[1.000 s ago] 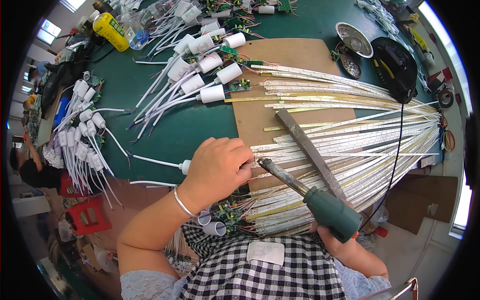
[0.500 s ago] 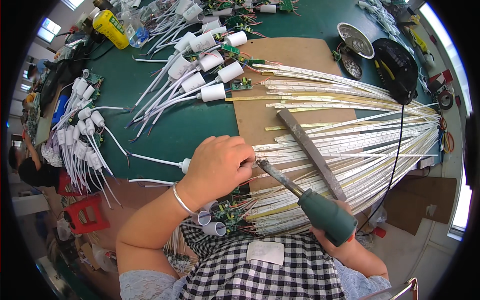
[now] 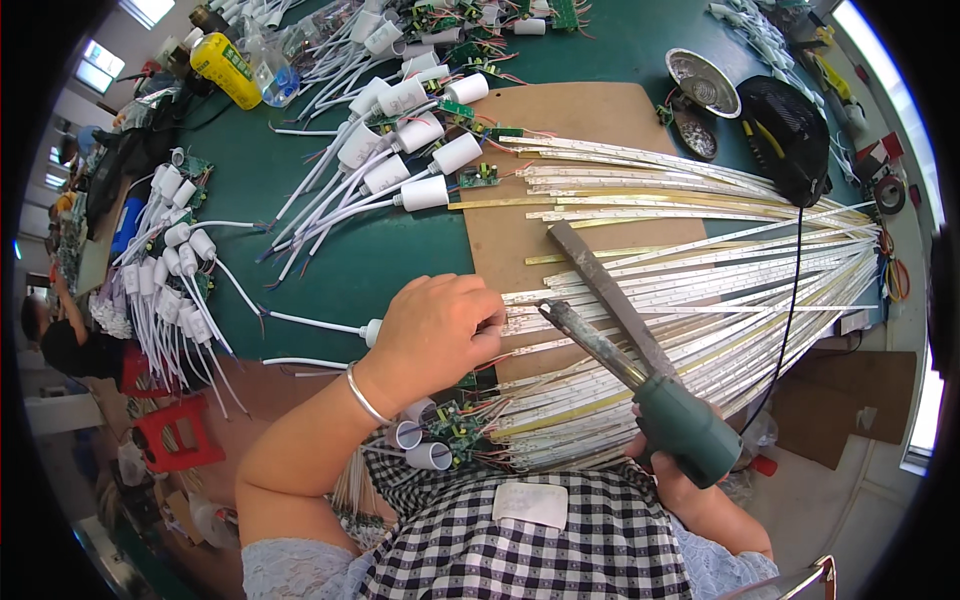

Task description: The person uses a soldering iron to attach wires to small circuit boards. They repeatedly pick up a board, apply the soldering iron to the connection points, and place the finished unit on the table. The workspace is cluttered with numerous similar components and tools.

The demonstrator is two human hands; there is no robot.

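Left hand: fingers curled, cannot tell what it holds | right hand: wrapped round iron, which points to 11 o'clock, near left hand | strips: fanning from beside left hand toward 3 o'clock, at right hand's 12 | cap: left hand's 9 o'clock

Right hand gripping green soldering iron, left hand beside white strips
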